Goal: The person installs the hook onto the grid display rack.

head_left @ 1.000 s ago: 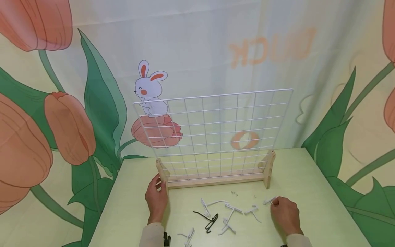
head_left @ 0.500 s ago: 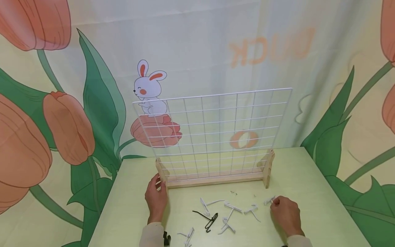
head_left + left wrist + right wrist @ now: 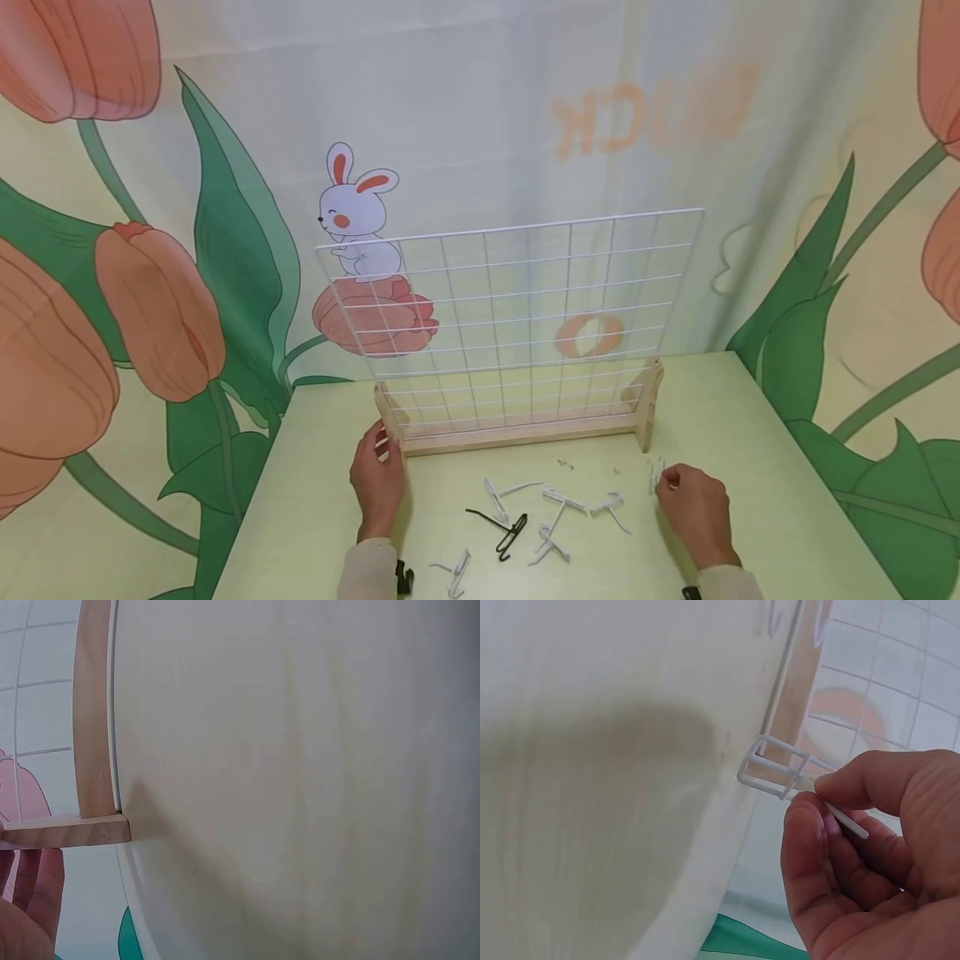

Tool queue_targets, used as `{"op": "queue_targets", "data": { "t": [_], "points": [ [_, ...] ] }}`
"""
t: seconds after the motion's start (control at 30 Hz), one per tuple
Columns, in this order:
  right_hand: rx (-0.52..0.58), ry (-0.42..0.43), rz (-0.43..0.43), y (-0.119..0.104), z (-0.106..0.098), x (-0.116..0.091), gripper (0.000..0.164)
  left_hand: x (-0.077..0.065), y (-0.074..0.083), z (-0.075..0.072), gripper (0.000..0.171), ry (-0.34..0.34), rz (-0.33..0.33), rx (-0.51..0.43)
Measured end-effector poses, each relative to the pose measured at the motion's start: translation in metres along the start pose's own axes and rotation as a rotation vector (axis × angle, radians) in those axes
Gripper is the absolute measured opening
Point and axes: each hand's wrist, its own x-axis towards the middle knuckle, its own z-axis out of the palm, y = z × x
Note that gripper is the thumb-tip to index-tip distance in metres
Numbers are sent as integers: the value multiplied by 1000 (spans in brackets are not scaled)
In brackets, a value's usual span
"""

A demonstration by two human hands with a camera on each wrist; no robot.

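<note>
A white wire grid panel (image 3: 517,292) stands upright in a light wooden stand (image 3: 517,437). My left hand (image 3: 377,482) holds the stand's left upright; in the left wrist view, its fingers (image 3: 46,889) lie against the wood. At the right, my right hand (image 3: 696,510) pinches a white hook (image 3: 776,769) between thumb and fingertips, just above the table. The hook's looped wire end points away from the hand, and its prong sticks out past the fingers. Part of the hook is hidden by the fingers.
Several white hooks (image 3: 566,500) and one black hook (image 3: 513,533) lie on the pale table (image 3: 322,442) before the stand. Tiny fragments (image 3: 565,464) lie near the stand's base. A curtain (image 3: 480,108) printed with tulips and a rabbit hangs behind.
My right hand has tilted the white hook, turning its looped end more upright. The left hand keeps its place on the stand. The head view has shifted slightly.
</note>
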Motion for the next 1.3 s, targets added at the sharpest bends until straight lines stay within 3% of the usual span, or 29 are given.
{"op": "queue_targets", "data": {
  "t": [0.63, 1.3],
  "points": [
    [124, 300, -166, -21, -21, -8, 13, 1, 2, -1, 37, -21, -27, 6],
    [258, 528, -365, -58, -69, -13, 12, 0, 2, -1, 36, -17, 3, 3]
  ]
}}
